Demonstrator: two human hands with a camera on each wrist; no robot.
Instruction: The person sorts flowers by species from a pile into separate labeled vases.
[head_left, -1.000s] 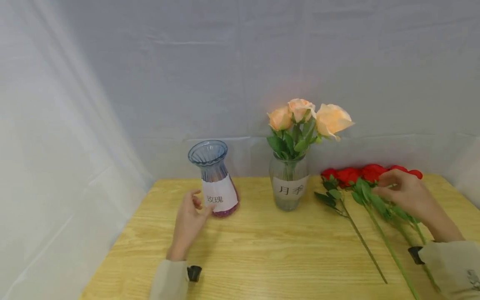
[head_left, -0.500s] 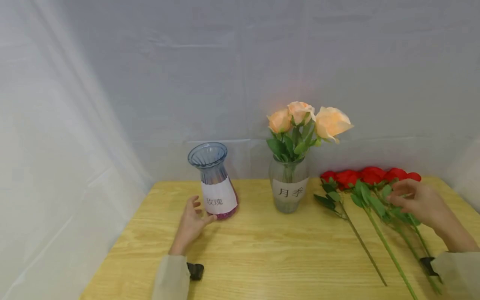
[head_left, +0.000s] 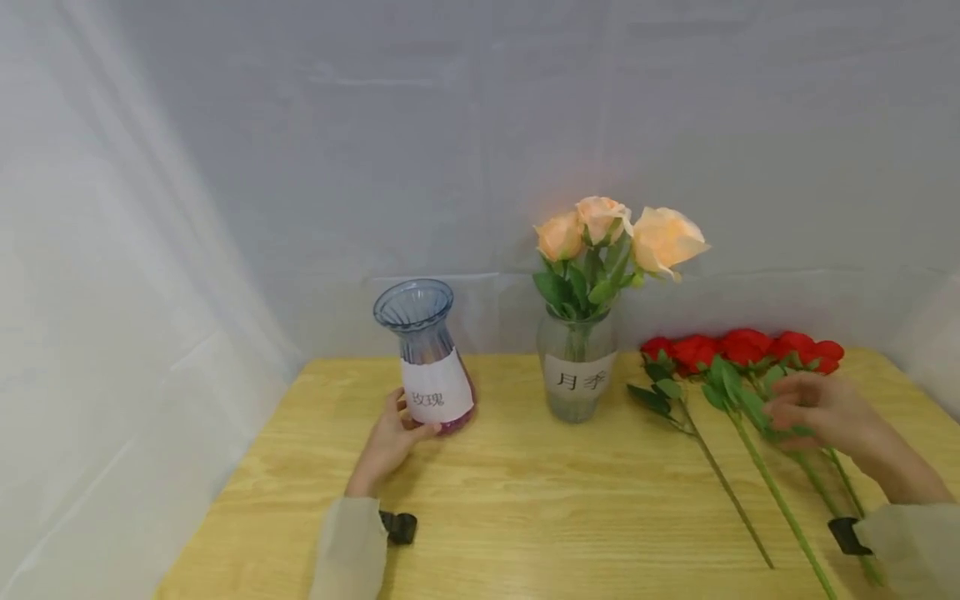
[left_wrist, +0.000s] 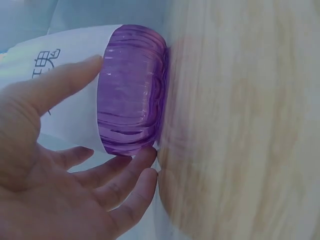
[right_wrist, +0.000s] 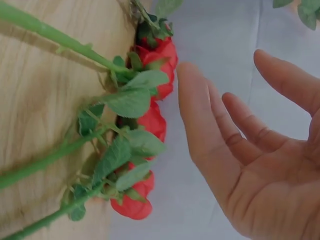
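Observation:
A blue-to-purple glass vase (head_left: 437, 387) with a white paper label stands at the left of the table. My left hand (head_left: 390, 442) holds its lower part, thumb across the front of the label and fingers curved along the other side. In the left wrist view the purple base (left_wrist: 132, 92) shows between thumb and fingers. Several red roses (head_left: 746, 346) with green stems lie on the right, blooms toward the back. My right hand (head_left: 821, 412) hovers over their leaves, fingers loosely bent and holding nothing; the right wrist view shows it apart from the red blooms (right_wrist: 150, 125).
A clear glass vase (head_left: 577, 408) with a white label stands mid-table at the back, holding peach roses (head_left: 600, 221). The wooden table (head_left: 525, 500) ends at a pale cloth backdrop (head_left: 337, 167). Rose stems (head_left: 780, 500) stretch toward the front edge.
My left hand has moved in against the blue-purple vase, its thumb now over the lower front. My right hand has lowered and shifted slightly right, over the rose leaves.

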